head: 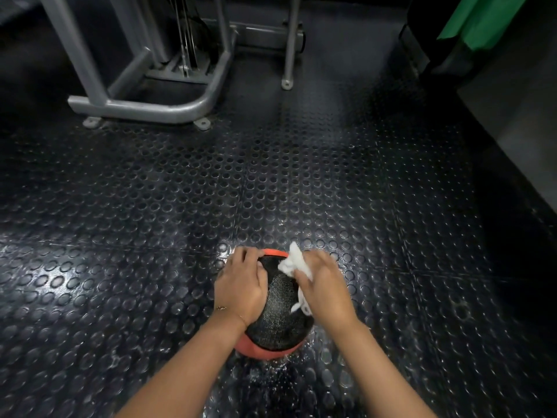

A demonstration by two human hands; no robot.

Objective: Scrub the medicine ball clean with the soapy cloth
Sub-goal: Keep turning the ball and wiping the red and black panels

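The medicine ball point(278, 309), black and pebbled on top with an orange-red band showing at its far and near edges, sits on the studded black rubber floor point(301, 176) at 6 o'clock in the view. The left hand point(241, 285) lies over the ball's 9 o'clock side, fingers curled round its curve and holding it. A thin bracelet point(223, 308) circles that wrist. The right hand point(324, 285) clamps a bunched white cloth point(294, 260) against the ball's 2 o'clock side, with a tuft sticking out past the fingers and a strip trailing under the palm. The floor shines wet point(271, 375) around and just in front of the ball.

Well apart from the ball, at 11 o'clock, stands a grey tubular machine frame point(144, 107) bolted to the floor, with 1 slim grey post point(291, 40) at 12 o'clock. At 2 o'clock a green sheet point(482, 19) hangs over a dark block.
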